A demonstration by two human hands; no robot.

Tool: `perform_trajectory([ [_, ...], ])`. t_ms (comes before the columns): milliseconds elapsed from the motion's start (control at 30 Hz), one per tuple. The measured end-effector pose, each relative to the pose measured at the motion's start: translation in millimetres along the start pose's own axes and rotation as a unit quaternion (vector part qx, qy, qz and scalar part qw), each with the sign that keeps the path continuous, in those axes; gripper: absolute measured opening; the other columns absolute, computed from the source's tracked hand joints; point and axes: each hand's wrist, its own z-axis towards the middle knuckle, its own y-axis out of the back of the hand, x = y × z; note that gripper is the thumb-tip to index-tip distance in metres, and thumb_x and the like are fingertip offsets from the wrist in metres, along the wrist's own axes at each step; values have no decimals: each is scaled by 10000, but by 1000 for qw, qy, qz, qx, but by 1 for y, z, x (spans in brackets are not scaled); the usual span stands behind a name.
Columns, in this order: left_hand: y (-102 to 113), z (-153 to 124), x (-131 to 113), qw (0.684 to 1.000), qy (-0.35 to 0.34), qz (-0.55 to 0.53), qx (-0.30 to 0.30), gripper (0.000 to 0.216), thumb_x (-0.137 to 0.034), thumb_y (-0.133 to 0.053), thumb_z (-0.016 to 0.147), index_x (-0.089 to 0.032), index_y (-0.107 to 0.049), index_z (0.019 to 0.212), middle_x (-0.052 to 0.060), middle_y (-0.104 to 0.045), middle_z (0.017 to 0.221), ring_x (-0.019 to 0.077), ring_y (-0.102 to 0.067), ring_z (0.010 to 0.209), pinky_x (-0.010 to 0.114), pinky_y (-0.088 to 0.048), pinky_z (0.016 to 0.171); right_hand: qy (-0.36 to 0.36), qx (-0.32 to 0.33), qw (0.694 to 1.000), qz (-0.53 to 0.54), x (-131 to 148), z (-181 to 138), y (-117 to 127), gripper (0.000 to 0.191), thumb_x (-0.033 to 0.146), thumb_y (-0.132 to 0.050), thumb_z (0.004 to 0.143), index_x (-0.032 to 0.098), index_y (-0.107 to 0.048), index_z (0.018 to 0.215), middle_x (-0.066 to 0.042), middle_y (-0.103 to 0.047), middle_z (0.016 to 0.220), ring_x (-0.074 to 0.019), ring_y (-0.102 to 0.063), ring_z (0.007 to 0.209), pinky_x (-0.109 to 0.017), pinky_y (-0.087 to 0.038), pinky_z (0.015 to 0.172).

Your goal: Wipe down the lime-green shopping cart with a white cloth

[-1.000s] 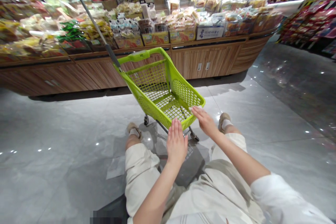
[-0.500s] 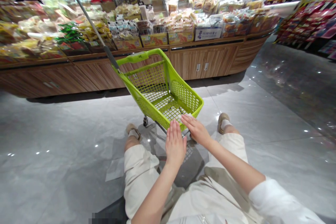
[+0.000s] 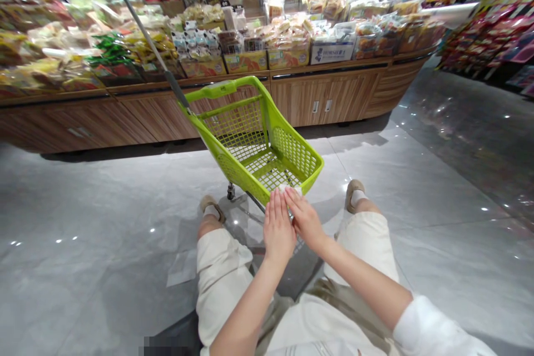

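Note:
A small lime-green shopping cart stands on the floor between my spread legs, its basket empty. My left hand lies flat and open against the cart's near rim, fingers together and pointing up. My right hand rests beside it, touching it, with its fingertips pressing a small white wipe onto the same rim.
A long wooden display counter heaped with packaged snacks runs behind the cart. A grey pole rises from the cart's handle to a price sign. Glossy grey floor spreads left and right; more shelves stand at far right.
My right hand has slid left along the cart's near rim with the wipe until it meets my left hand. The left hand has stayed put.

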Motion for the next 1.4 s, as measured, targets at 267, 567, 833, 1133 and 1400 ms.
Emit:
perform_trajectory([
  [267, 4, -2, 3, 1000, -9, 16, 7, 728, -334, -425, 971, -26, -120, 1556, 190, -190, 1636, 270, -117, 1530, 455, -253, 1228, -98, -31, 991, -91, -122, 23, 57, 871, -99, -332, 692, 223, -418, 1496, -99, -511, 1482, -225, -371, 1445, -540, -353, 1174],
  [567, -4, 0, 1, 1000, 7, 8, 5, 801, -190, -491, 900, -26, -65, 1559, 199, -222, 1626, 280, -124, 1527, 463, -242, 1235, -16, 3, 1000, -6, -4, 9, -4, 831, -41, -360, 764, 179, -264, 1559, -120, -406, 1554, -212, -258, 1495, -518, -335, 1190],
  [833, 5, -4, 9, 1000, -14, 20, 6, 745, -307, -444, 961, -36, -95, 1561, 187, -206, 1632, 272, -146, 1526, 458, -272, 1223, -31, -17, 999, -11, -102, 19, 46, 892, -98, -318, 702, 270, -382, 1513, -64, -494, 1498, -201, -369, 1446, -522, -346, 1185],
  [1133, -2, 0, 0, 1000, 1, 12, 5, 765, -252, -475, 927, -15, -108, 1555, 199, -209, 1630, 281, -137, 1526, 449, -253, 1230, -53, -45, 998, 7, -17, 11, 3, 919, -60, -360, 696, 229, -259, 1562, -90, -413, 1552, -209, -302, 1478, -518, -336, 1197],
  [1400, 3, -2, 10, 1000, -13, 15, 7, 756, -299, -455, 953, -35, -92, 1561, 181, -190, 1638, 270, -140, 1527, 444, -262, 1226, -15, -14, 1000, -1, -83, 19, 38, 878, -85, -324, 701, 259, -395, 1506, -59, -481, 1507, -187, -379, 1440, -495, -360, 1187],
])
